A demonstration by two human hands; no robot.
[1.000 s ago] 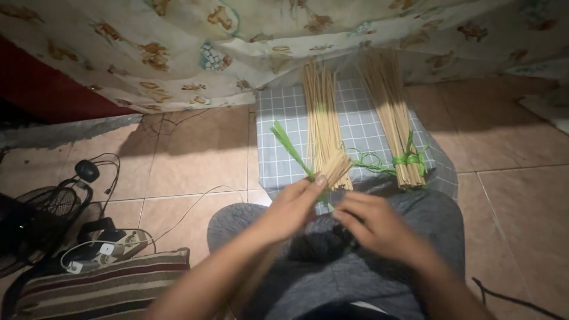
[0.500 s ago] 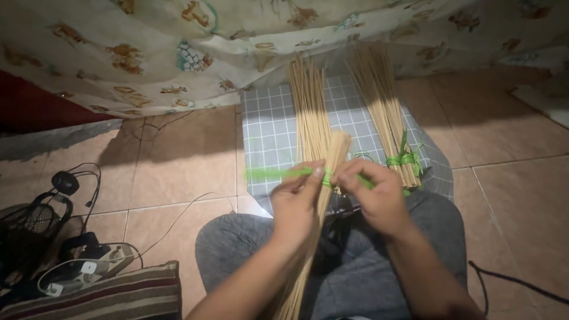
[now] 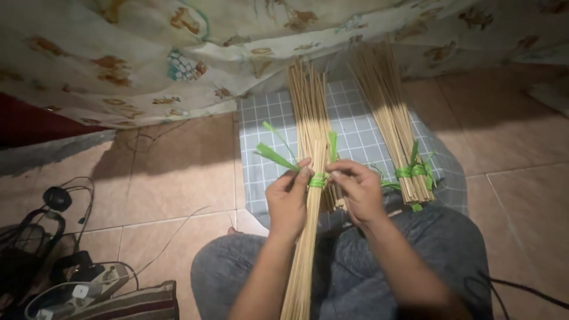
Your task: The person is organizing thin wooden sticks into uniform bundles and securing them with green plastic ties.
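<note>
The green strip (image 3: 318,179), loose and stretched sideways half a second ago, now wraps the stick bundle (image 3: 308,237) at frame centre. Left hand (image 3: 288,198) and right hand (image 3: 355,191) pinch it closed, so the tie looks nearly made.

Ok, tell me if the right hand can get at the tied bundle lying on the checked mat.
Probably yes: the right hand is close to the tied bundle, with bare checked mat between, but it is pinching the green strip.
</note>
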